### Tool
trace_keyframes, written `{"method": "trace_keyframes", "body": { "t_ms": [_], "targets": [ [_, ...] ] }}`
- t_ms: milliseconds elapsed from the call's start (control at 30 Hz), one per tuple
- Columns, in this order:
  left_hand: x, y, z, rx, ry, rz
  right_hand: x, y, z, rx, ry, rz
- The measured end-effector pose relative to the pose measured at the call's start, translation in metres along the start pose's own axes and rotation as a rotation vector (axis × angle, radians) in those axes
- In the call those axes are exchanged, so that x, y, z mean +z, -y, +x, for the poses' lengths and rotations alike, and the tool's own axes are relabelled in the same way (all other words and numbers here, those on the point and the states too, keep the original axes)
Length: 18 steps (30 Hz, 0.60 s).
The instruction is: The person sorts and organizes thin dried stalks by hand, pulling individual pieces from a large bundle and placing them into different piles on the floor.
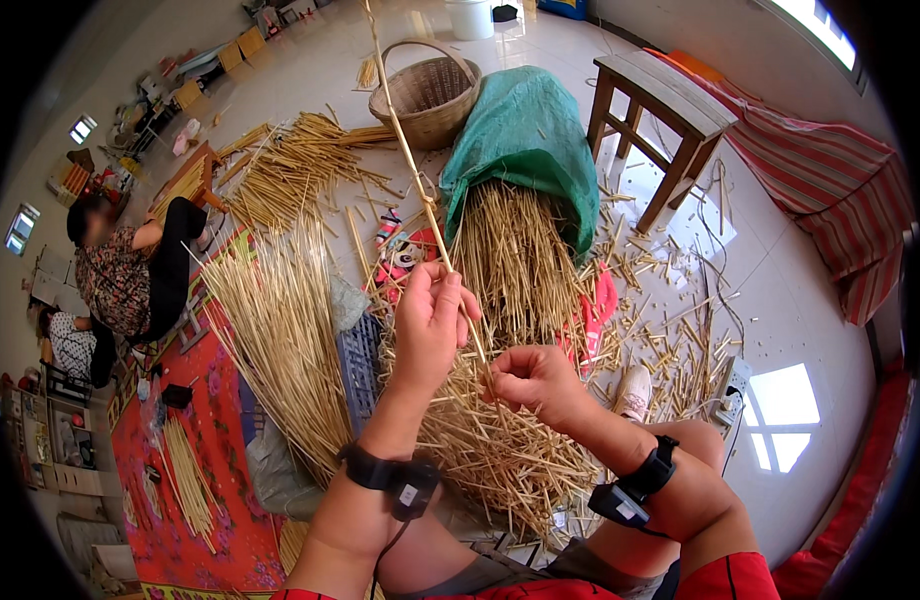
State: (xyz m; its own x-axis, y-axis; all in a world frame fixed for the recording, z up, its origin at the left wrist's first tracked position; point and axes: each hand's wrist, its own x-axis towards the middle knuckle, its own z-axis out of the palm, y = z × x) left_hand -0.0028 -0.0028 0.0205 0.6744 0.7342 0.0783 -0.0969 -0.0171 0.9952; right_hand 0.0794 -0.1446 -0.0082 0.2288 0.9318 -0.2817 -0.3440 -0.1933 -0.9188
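Observation:
A long straw stalk point(408, 150) slants up and away in front of me. My left hand point(432, 322) pinches it partway along between thumb and fingers. Lower down, my right hand point(538, 384) has its fingers closed at the stalk's bottom end. Under both hands spreads a loose heap of cut straw point(505, 450). Just beyond, a green woven sack point(525, 125) lies with its mouth toward me, and a thick bundle of straw point(510, 250) sticks out of it. To the left, long pale stalks point(290, 330) lie beside a blue-grey plastic crate point(358, 365).
A wicker basket point(430, 100) stands at the back, a wooden stool point(660, 100) at the far right. Short straw bits point(670, 350) litter the tiled floor, near a power strip point(732, 390). A red floral mat point(180, 450) lies at left, where another person point(125, 260) sits.

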Motion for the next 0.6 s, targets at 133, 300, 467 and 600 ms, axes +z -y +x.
{"method": "trace_keyframes", "body": {
  "t_ms": [133,300,467,600],
  "targets": [
    [0.0,-0.004,0.0,0.005,0.03,-0.069,-0.002,-0.005,0.001,-0.004,0.033,0.13],
    [-0.002,-0.004,0.0,0.019,0.043,-0.142,0.001,-0.012,0.003,0.019,0.037,0.253],
    [-0.003,-0.004,-0.002,0.035,0.007,-0.125,0.001,-0.006,0.001,-0.004,0.085,0.21],
    [0.0,-0.008,-0.002,0.046,-0.02,-0.149,0.002,-0.008,0.001,-0.011,0.085,0.213]
  ]
}}
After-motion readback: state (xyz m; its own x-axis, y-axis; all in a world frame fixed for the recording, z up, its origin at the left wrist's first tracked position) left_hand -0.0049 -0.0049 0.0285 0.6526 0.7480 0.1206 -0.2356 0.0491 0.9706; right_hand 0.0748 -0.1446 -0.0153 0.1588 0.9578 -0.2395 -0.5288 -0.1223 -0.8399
